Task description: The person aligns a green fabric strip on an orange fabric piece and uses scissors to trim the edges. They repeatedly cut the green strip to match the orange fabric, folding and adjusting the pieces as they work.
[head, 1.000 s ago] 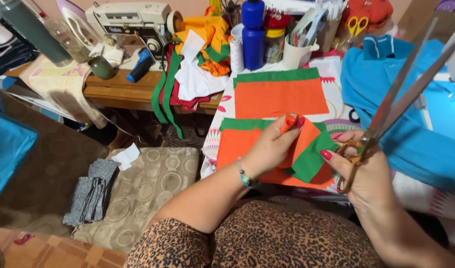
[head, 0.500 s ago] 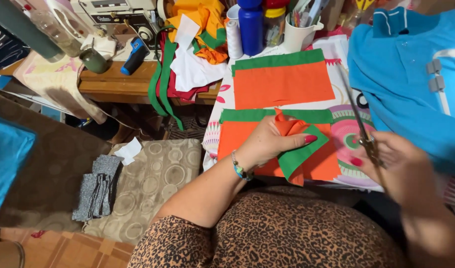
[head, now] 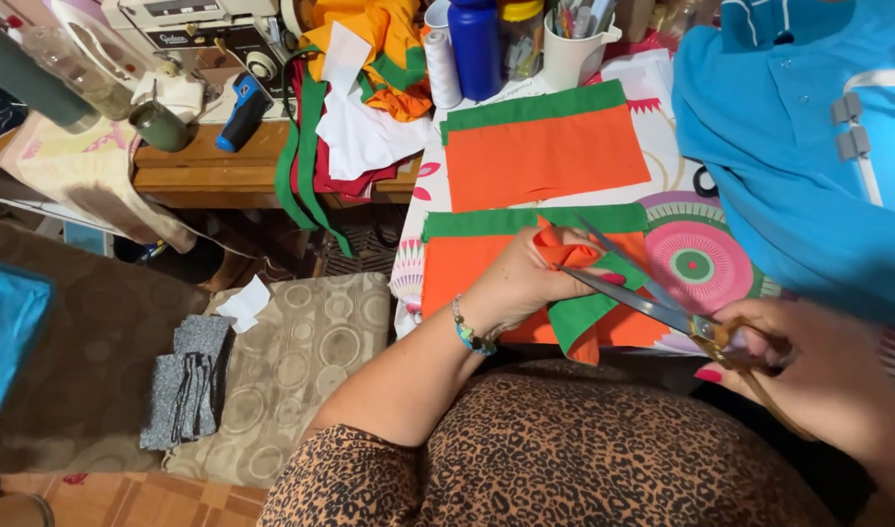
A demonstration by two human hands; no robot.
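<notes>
orange-and-green fabric piece [head: 574, 293]: folded, on table edge | scissors [head: 642, 293]: blades open at fold

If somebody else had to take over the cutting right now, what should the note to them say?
Left hand: pinching a folded-up bit of the orange and green cloth piece on the table.
Right hand: holding the scissors, blades open around that fold.
Nearby: a second orange and green piece lies flat further up the table; a blue garment lies to the right.
Done: fold gripped, blades in place.
Left: closing the blades through the fold, probably; no finished cut shows yet.
</notes>
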